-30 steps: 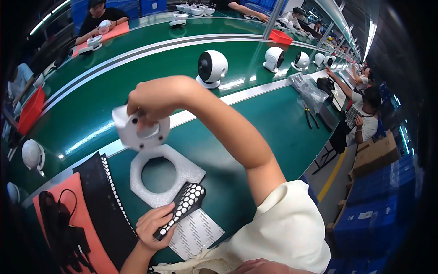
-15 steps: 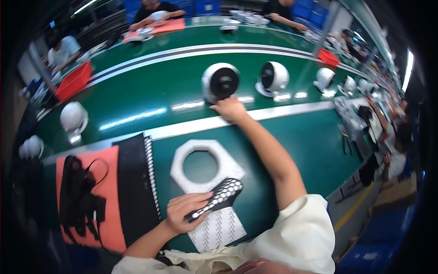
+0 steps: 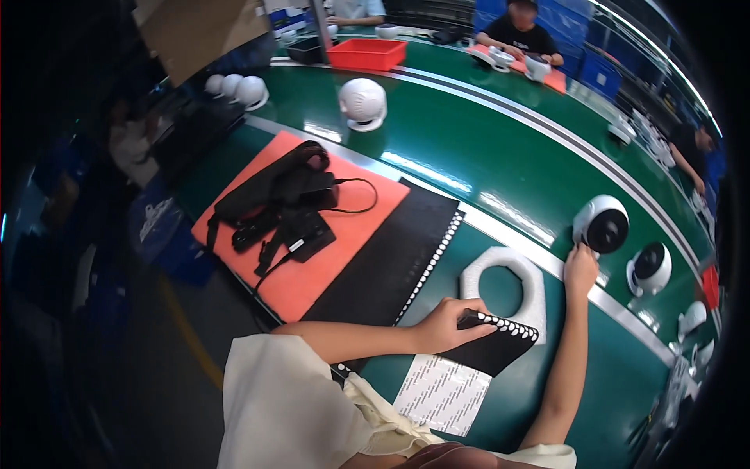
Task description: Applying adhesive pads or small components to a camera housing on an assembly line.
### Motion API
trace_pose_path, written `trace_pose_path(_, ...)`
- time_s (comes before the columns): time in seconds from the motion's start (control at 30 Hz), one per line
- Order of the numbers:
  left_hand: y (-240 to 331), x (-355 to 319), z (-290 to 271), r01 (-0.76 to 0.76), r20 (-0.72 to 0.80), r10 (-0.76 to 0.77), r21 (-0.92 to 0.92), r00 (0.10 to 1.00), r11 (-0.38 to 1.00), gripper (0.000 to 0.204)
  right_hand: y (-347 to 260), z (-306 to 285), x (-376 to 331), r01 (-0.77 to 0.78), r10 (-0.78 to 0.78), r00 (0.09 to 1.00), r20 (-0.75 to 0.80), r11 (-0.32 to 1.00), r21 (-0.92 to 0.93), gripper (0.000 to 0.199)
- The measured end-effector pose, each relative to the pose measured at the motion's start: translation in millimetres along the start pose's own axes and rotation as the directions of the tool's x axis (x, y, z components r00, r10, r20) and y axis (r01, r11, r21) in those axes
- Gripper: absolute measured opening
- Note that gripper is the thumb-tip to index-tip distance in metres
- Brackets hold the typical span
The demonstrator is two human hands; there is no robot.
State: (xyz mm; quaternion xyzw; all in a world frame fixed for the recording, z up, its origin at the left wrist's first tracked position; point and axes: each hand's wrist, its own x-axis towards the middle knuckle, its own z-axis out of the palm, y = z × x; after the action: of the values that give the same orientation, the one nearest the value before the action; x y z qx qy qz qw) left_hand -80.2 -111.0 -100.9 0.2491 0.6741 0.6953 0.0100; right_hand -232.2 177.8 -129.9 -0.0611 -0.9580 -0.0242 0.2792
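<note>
My left hand (image 3: 451, 328) grips a black sheet (image 3: 500, 349) edged with a row of white round dots, held above the green bench. Out to the right, my right hand (image 3: 581, 272) has its fingers at the base of a white, ball-shaped device (image 3: 587, 219) with a round black face, which stands on the green belt. Beyond the left hand lies a thick white foam ring (image 3: 473, 275) with an angular outline. A white sheet printed with small repeated marks (image 3: 445, 396) lies on the bench below the held black sheet.
At left, an orange mat (image 3: 289, 285) bears black cables and adapters (image 3: 301, 230). Beside it lies a flat black sheet (image 3: 375, 262) with white dots along one edge. More white devices (image 3: 363, 102) stand along the belt. Across it are a red bin (image 3: 367, 55) and a co-worker (image 3: 519, 35).
The view has swung left, so the belt and devices appear farther right. My right hand stays at the device's base, and my left hand keeps hold of the dotted black sheet.
</note>
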Motion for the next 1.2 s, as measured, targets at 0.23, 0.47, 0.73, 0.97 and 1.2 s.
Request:
trace_pose_path(0.23, -12.9, 5.3, 0.2, 0.082, -0.052, -0.084, -0.041, 0.995, 0.996, 0.022, 10.0, 0.6, -4.6, -0.003, 0.015, 0.997, 0.078, 0.987, -0.16, 0.021)
trace_pose_path(0.47, -6.9, 5.7, -0.8, 0.045, -0.035, -0.042, 0.067, 0.998, 0.997, 0.021, 18.2, 13.5, -5.4, -0.05, 0.079, 0.989, 0.122, 0.973, -0.225, 0.025)
trace_pose_path(0.73, -9.3, 4.0, -0.4, -0.008, -0.042, 0.012, 0.079, 0.999, 0.997, 0.021, 22.9, 24.5, -11.0, -0.158, 0.207, 0.969, 0.134, 0.938, -0.309, 0.038)
trace_pose_path(0.97, -10.1, 1.0, -1.8, -0.008, -0.052, 0.01, 0.054, 0.999, 0.999, 0.021, 20.4, 25.9, -11.6, -0.146, 0.217, 0.963, 0.161, 0.919, -0.366, 0.046)
trace_pose_path(1.2, -9.9, 3.7, -3.1, -0.003, -0.032, 0.004, 0.05, 0.999, 0.999, 0.02, 8.3, 13.2, -9.6, -0.17, 0.257, 0.929, 0.267, 0.936, -0.309, 0.035)
